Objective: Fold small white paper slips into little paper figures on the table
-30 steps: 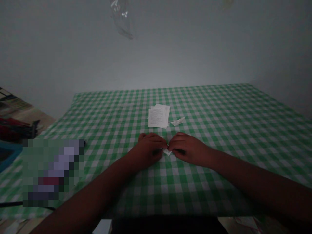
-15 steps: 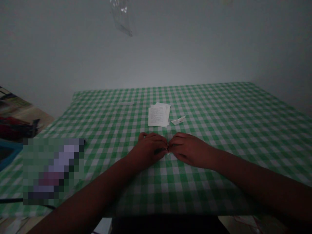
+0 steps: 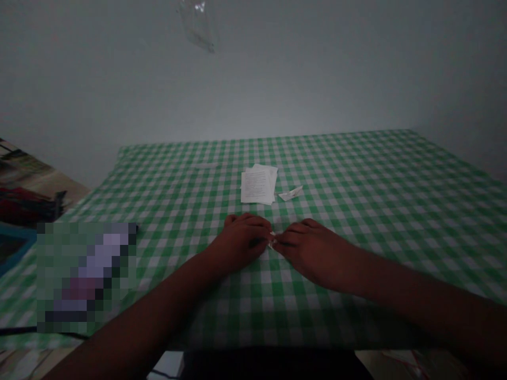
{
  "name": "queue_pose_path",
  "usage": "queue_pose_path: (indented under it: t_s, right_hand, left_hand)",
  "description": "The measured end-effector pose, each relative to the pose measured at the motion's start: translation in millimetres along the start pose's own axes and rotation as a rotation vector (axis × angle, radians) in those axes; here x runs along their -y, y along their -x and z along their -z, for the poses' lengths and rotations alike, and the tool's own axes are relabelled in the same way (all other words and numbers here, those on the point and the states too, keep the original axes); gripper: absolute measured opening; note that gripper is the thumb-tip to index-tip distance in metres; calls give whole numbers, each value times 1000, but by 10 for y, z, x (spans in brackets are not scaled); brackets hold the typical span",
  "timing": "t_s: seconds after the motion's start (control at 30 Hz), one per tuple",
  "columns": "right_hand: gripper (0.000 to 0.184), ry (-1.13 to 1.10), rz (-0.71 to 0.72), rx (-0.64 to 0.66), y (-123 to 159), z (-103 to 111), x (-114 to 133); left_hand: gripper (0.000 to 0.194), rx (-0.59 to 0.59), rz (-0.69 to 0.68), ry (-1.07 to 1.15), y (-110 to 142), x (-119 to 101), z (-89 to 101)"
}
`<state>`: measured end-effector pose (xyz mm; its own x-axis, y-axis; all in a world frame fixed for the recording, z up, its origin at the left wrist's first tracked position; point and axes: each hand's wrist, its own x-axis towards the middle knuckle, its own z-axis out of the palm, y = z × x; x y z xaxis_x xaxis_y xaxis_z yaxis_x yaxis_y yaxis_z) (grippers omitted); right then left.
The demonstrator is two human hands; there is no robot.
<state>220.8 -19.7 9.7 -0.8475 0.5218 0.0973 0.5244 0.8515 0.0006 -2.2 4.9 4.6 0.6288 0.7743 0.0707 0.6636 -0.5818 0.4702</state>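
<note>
A small piece of folded white paper (image 3: 272, 244) shows between my fingertips, mostly hidden by them. My left hand (image 3: 245, 240) is closed on its left side, fingers bent and resting low over the tablecloth. From the right, my right hand (image 3: 311, 248) pinches the same paper with its fingers together. Just beyond my hands lies a folded paper boat (image 3: 291, 193). To the left of the boat is a short stack of printed paper sheets (image 3: 256, 187), slightly fanned.
A green and white checked cloth (image 3: 356, 184) covers the table. At the left lies a blurred-out flat object (image 3: 95, 269) with a dark cable (image 3: 18, 331). A clear plastic bag (image 3: 198, 24) hangs on the wall behind.
My right hand has turned and its wrist has come nearer to me, so a bit more of the white paper shows. My left hand has hardly moved.
</note>
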Motion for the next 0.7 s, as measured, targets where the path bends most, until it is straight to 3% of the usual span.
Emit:
queue_pose_path:
  t_s: [0.47, 0.7]
  right_hand:
    - [25, 27, -38, 7, -6, 28, 23]
    - [30, 33, -38, 2, 3, 2, 29]
  left_hand:
    - [24, -4, 19, 112, -40, 90, 32]
    - [14, -59, 72, 44, -34, 40, -55]
